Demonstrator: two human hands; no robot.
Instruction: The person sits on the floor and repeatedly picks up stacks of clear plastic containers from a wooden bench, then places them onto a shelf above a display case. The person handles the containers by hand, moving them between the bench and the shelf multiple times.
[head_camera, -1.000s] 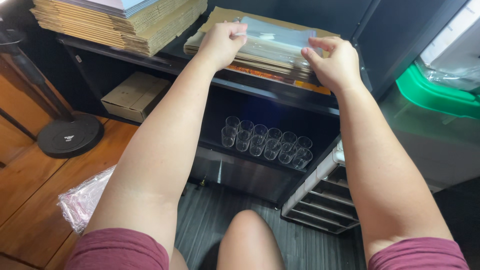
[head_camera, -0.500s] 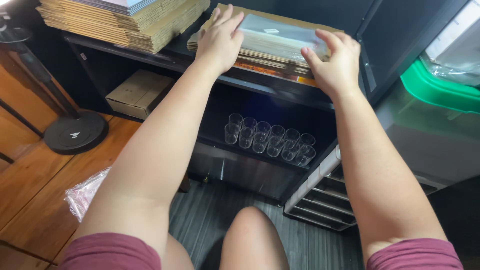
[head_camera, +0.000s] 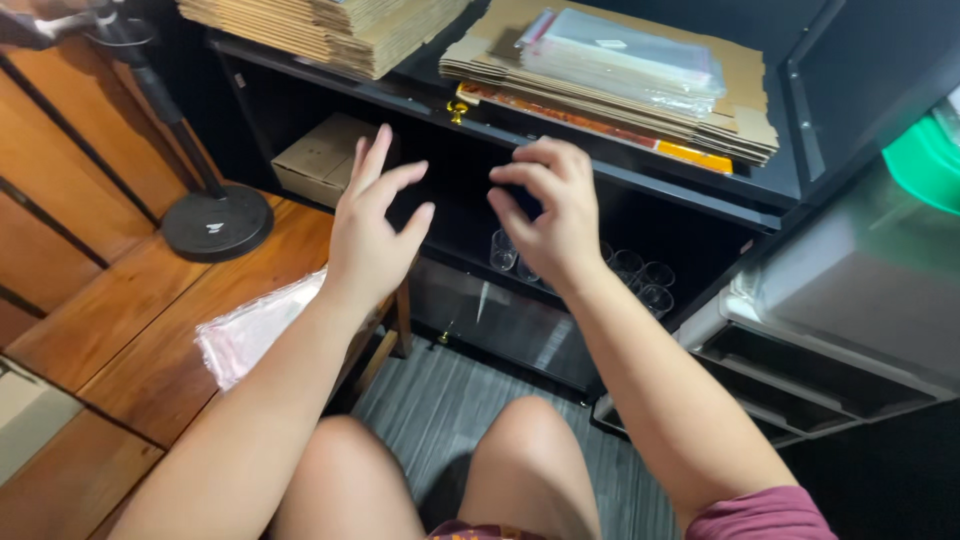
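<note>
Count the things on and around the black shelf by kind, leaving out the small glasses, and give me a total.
Stacks of flattened brown cardboard: 2
Bundles of clear plastic sleeves: 2
Closed brown cardboard boxes: 1
Round black stand bases: 1
Bare hands, both empty: left hand, right hand: 2
Total: 8

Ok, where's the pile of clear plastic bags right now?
In the head view, the clear plastic bags lie upper right, on the flattened cardboard stack on the black shelf, above the right hand.
</note>
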